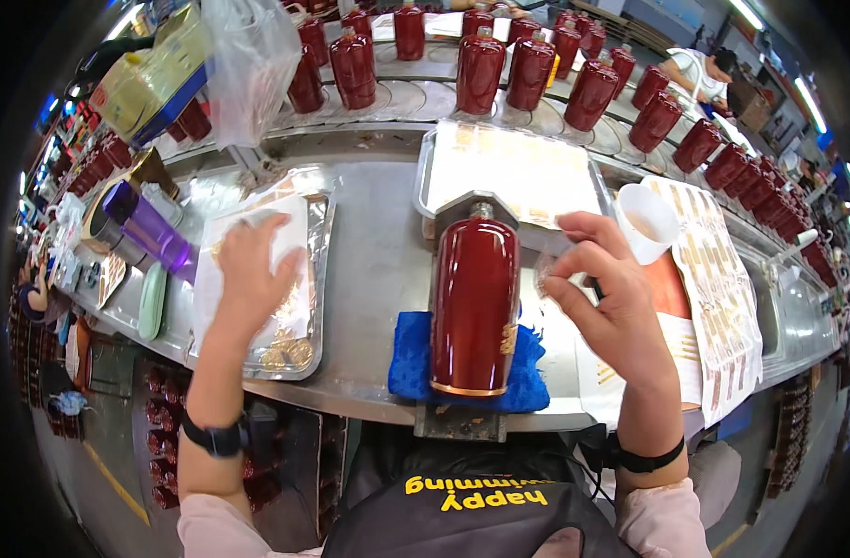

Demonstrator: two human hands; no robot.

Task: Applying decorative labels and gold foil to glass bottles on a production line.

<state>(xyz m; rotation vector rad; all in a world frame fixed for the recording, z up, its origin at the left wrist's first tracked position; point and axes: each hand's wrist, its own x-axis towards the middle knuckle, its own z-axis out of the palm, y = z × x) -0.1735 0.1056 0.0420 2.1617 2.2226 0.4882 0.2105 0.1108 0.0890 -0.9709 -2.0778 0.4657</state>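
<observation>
A glossy dark red bottle (476, 307) rests in a metal holder in front of me, its neck pointing away. It has a gold band round its base and gold marks on its right side. Under it lies a blue cloth (409, 358). My left hand (256, 265) is over a metal tray (321, 279) with white paper (216, 312) and gold decals (285, 351); its fingers are spread and hold nothing visible. Right of the bottle, my right hand (606, 293) is closed in a pinch. Something thin and clear seems to be at its fingertips, too faint to name.
Behind the bottle stands a tray (425, 177) with a decal sheet. A white cup (646, 223) and a long decal sheet (718, 298) are at right. A purple bottle (151, 228) and green case (152, 300) lie left. Red bottles (481, 73) line a conveyor; a co-worker (704, 74) sits beyond.
</observation>
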